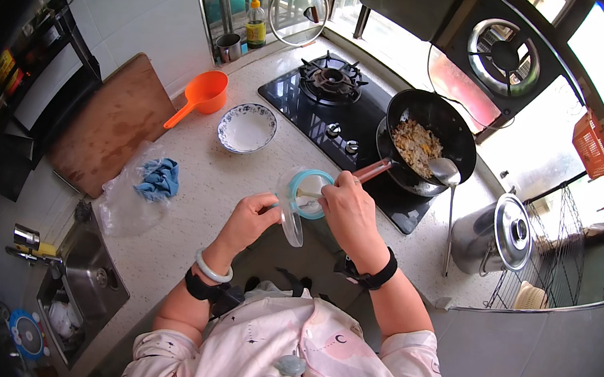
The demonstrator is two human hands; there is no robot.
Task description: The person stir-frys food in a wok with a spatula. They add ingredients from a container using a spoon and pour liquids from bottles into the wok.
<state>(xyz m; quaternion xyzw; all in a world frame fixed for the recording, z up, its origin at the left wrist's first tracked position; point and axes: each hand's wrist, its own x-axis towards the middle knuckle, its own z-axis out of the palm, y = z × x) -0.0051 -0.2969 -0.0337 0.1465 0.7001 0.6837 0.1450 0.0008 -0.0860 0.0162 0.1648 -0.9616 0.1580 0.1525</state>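
My left hand (246, 218) grips a clear plastic jar with a light-blue rim (314, 174) by its side near the hinge. Its transparent lid (292, 227) hangs open towards me. In my right hand (353, 216) is the handle of a small spoon (308, 193), whose far end dips into the jar; the contents look whitish. Just beyond my right hand, the reddish-brown handle (373, 169) of a black wok (460, 130) points my way. Fried rice (414, 145) lies in the wok, and a metal spatula (445, 172) leans in it over the near right rim.
A patterned white bowl (247, 128), an orange ladle (205, 93) and a blue cloth (158, 179) on a plastic bag lie to the left. A lidded steel pot (487, 235) stands at right, a gas hob (315, 118) behind, a sink (99, 277) at lower left.
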